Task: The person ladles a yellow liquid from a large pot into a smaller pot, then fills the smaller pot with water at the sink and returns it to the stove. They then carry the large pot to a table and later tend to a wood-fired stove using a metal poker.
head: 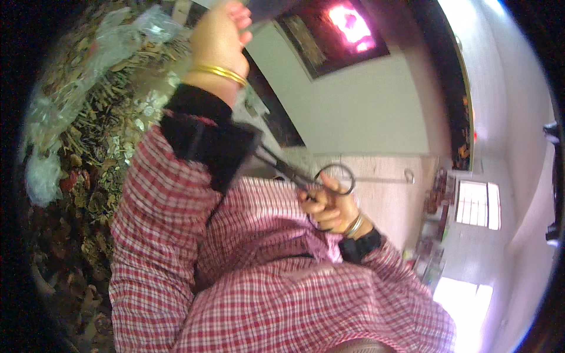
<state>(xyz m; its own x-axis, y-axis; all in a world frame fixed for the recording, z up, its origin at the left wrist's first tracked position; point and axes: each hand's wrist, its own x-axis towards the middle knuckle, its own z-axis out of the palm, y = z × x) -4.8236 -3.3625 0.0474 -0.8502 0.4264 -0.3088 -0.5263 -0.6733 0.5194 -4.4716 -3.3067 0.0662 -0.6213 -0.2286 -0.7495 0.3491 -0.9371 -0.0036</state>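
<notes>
My left hand (220,39), wearing gold-coloured bangles, is raised at the top left with its fingers curled. A blurred dark shape lies beside those fingers, and whether they grip it cannot be told. My right hand (331,205), with a silver-coloured bangle, is closed around the handles of a dark metal scissor-handled tool (291,172), which looks like fire tongs. One ring handle stands out above the hand. The tool's far end runs behind the black cuff of my left sleeve. Beyond, a bright pink-white glow (351,26) shows in a dark-framed opening in a pale surface.
A heap of dry sticks and leaves (101,110) lies along the left, with clear plastic bags (44,176) on it. A dark curved edge (461,88) runs down the upper right. Pale flooring (384,189) and barred windows (479,205) are at the right.
</notes>
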